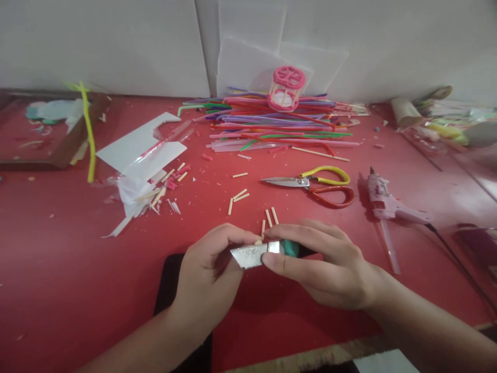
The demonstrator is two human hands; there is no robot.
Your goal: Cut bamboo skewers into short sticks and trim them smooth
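Note:
A knife with a broad metal blade [249, 256] and a green handle part [291, 248] is gripped in my right hand [330, 261], thumb on the metal near the handle. My left hand [213, 264] is closed at the blade's far side, its thumb and fingers pinched around a small pale wooden piece [258, 241] just behind the blade. Most of that piece is hidden. Just beyond the fingertips, short cut sticks [268, 218] lie on the red table [116, 280], with more [240, 195] farther off.
Scissors [306, 182] lie ahead, and a pink glue gun [382, 199] with its cord is at the right. Behind are pipe cleaners [272, 124] under a pink round frame [286, 88]. White card [135, 147] and scraps lie left. A dark phone-like object [169, 274] sits beneath my left arm.

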